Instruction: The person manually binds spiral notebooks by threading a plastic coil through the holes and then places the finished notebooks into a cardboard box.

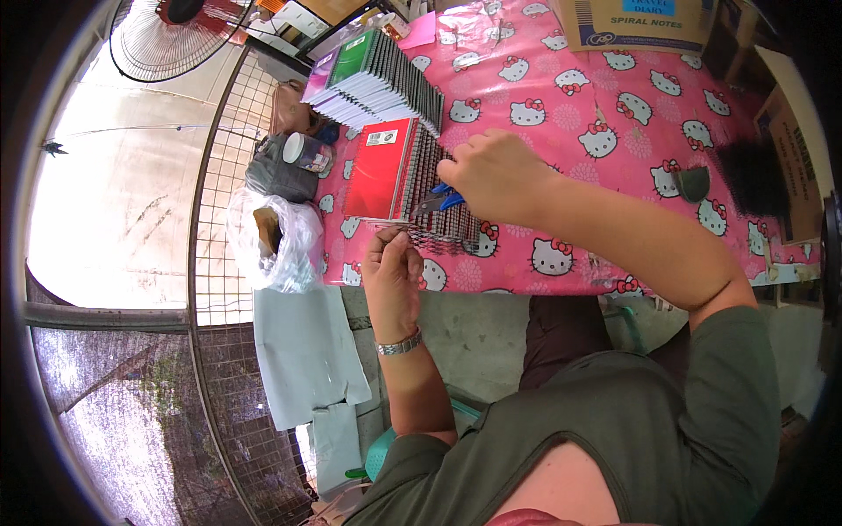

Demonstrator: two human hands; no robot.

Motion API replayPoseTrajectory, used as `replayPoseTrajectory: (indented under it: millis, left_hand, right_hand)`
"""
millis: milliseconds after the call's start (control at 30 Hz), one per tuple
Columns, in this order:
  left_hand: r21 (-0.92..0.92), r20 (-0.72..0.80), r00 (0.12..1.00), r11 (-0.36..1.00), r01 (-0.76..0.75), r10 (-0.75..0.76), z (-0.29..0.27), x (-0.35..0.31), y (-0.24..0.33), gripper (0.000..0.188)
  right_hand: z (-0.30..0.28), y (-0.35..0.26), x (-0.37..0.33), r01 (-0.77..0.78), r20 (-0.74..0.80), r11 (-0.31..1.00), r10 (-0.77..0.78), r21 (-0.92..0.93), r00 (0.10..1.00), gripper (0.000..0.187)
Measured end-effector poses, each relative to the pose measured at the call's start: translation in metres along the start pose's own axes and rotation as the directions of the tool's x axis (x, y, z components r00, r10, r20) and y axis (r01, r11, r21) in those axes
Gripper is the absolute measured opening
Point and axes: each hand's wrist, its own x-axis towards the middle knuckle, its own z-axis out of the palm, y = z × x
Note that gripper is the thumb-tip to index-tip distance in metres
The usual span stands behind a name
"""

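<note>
A stack of red-covered spiral notebooks (375,182) lies on the table, its wire coils along the right side. My right hand (500,175) is closed round blue-handled pliers (450,201), whose metal jaws reach the coil edge near the stack's front corner. At that same corner my left hand (392,272) is raised, its fingers curled and pressed together close to the coil ends. Whatever those fingers pinch, if anything, is too small to make out. Just behind stands a taller pile of spiral notebooks (373,79) with green and purple covers.
A pink patterned cloth (491,79) covers the table. Cardboard boxes (631,31) stand at the back and right. To the left are a plastic tub (307,152), a clear plastic bag (279,245) and a wire-mesh wall (224,175). A fan (180,35) is at upper left.
</note>
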Motion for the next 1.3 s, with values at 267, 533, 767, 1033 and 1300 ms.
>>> replayPoseTrajectory:
  millis: [267,533,767,1033,1300]
  left_hand:
    - [0.156,0.011,1.0,0.988,0.014,-0.016,0.005,0.001,-0.006,0.014]
    - [-0.038,0.03,0.996,0.995,0.089,-0.088,0.0,-0.003,-0.003,0.011]
    - [0.135,0.001,1.0,0.991,0.027,-0.027,-0.003,0.002,-0.017,0.011]
    - [0.028,-0.035,0.997,0.997,0.075,-0.074,0.003,0.001,-0.018,0.011]
    - [-0.054,-0.041,0.995,0.995,0.085,-0.087,-0.004,0.0,-0.02,0.008]
  right_hand:
    - [0.008,-0.001,0.004,0.082,-0.011,0.996,-0.083,-0.043,0.996,0.013]
    - [0.021,0.012,-0.009,0.095,-0.208,0.991,-0.114,-0.098,0.971,0.011]
    - [0.009,-0.001,0.006,0.002,0.24,1.0,0.005,-0.028,0.971,0.01]
    - [0.032,0.012,-0.008,0.155,-0.248,0.983,-0.176,-0.101,0.953,0.011]
    - [0.025,0.014,-0.008,-0.02,0.152,1.0,0.022,-0.012,0.988,0.016]
